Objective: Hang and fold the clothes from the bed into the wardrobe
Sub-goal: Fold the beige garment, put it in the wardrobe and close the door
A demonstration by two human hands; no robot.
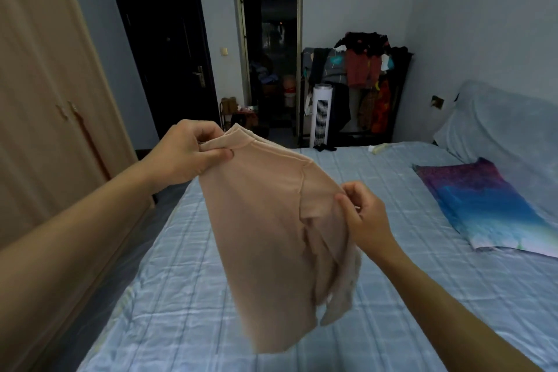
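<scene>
A beige top (265,238) hangs in the air over the bed (187,305), folded lengthwise. My left hand (190,149) pinches it at the collar and shoulder, held up high. My right hand (367,217) grips the sleeve side, lower and to the right. The hem dangles above the blue checked sheet. The wardrobe (45,93) stands along the left with its beige doors closed.
A blue and purple pillow (483,205) lies on the right of the bed. A rack full of clothes (362,81) and a white tower fan (322,115) stand beyond the bed's far end. A dark door (163,48) and an open doorway (268,54) are in the far wall.
</scene>
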